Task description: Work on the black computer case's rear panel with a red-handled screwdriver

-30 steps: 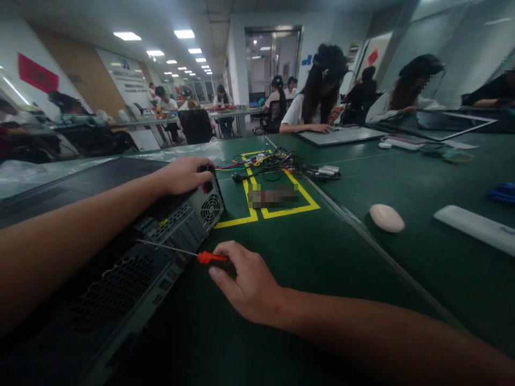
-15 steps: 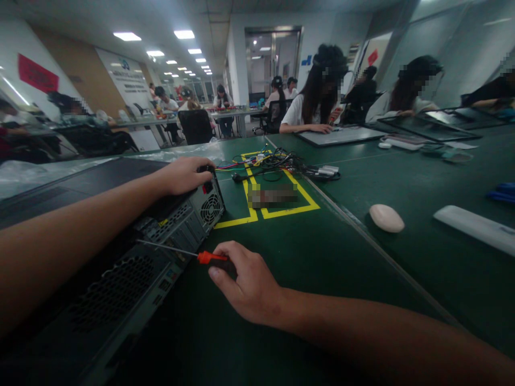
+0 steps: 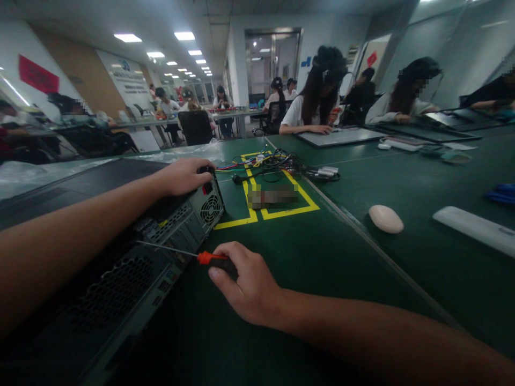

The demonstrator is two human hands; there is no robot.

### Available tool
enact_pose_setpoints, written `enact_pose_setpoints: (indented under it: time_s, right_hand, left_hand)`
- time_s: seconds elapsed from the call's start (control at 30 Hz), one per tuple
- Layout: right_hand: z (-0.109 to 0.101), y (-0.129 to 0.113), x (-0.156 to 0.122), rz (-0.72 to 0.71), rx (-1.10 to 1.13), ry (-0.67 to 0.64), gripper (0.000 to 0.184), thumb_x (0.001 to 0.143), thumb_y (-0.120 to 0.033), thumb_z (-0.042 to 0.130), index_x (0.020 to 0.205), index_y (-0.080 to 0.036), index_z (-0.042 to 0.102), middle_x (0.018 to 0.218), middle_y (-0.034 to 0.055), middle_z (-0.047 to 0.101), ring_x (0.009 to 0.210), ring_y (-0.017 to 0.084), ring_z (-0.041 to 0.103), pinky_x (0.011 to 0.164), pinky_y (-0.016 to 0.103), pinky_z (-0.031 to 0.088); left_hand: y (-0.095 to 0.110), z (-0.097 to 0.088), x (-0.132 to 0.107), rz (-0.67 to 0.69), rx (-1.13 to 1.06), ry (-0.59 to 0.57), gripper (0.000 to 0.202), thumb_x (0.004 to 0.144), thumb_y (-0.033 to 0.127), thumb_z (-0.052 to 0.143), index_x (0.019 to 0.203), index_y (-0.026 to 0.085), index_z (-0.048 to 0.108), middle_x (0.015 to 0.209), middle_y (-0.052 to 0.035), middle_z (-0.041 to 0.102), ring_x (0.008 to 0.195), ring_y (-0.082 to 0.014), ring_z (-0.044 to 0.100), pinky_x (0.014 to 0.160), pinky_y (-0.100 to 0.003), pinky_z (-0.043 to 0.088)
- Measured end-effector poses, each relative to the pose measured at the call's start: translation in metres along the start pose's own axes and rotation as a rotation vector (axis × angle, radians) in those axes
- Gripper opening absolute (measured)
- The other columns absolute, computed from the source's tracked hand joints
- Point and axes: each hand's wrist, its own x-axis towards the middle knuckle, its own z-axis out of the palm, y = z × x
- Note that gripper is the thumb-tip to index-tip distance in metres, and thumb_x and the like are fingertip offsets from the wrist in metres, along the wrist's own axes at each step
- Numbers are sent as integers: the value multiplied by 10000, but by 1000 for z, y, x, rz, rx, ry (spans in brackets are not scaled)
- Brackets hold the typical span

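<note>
A black computer case (image 3: pixel 107 185) lies on the left part of the green table, its vented back panel facing right. My left hand (image 3: pixel 187 176) rests over the case's far upper corner, fingers curled round its edge near the round fan grille. In my right hand (image 3: pixel 249 281) is a screwdriver (image 3: pixel 211 258) with a red and black handle, gripped between thumb and fingers. Its thin shaft points left across the back panel, and the tip reaches the case's rear edge. Whether the tip sits in a screw I cannot tell.
Tangled cables (image 3: pixel 281 161) lie beyond the case by yellow tape (image 3: pixel 289 213); a blurred-out object (image 3: pixel 273 197) sits inside the tape. A computer mouse (image 3: pixel 386 219) and a long white object (image 3: pixel 475 228) lie to the right. Co-workers sit across the table beside flat panels (image 3: pixel 341 135).
Both my hands, the screwdriver and the case stay practically where they were. Across the table, a co-worker at the right has shifted their hands slightly.
</note>
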Motion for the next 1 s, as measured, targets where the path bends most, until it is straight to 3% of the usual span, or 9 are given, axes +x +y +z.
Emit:
enact_pose_setpoints:
  time_s: [0.53, 0.7, 0.83, 1.0]
  right_hand:
    - [0, 2, -1, -50, 6, 6, 233, 1047, -367, 513, 1168, -209, 635, 1026, 54, 692, 884, 195, 658, 783, 339, 512]
    - [2, 4, -2, -29, 17, -4, 291, 966, -363, 633, 1215, -232, 558, 1091, 58, 702, 974, 229, 681, 864, 383, 534]
    - [3, 4, 0, -7, 1, -18, 188, 963, -272, 592, 1145, -240, 559, 1053, 48, 697, 942, 217, 683, 841, 368, 533]
    - [2, 2, 1, 16, 11, -23, 161, 974, -265, 589, 1133, -241, 572, 1057, 46, 698, 958, 216, 686, 849, 365, 531]
  left_hand:
    - [0, 0, 0, 9, -7, 1, 644, 869, 508, 391, 1334, 171, 682, 1290, -117, 727, 1168, -311, 667, 1042, -402, 489]
    - [0, 0, 0, 10, -16, 11, 612, 867, 487, 406, 1321, 192, 691, 1301, -102, 728, 1178, -305, 664, 1052, -404, 485]
    - [0, 0, 0, -1, 10, 3, 651, 863, 509, 385, 1347, 189, 679, 1318, -94, 718, 1196, -294, 658, 1065, -377, 478]
    - [1, 0, 0, -2, -2, -1, 668, 866, 516, 387, 1353, 160, 674, 1310, -127, 717, 1176, -317, 664, 1054, -403, 485]
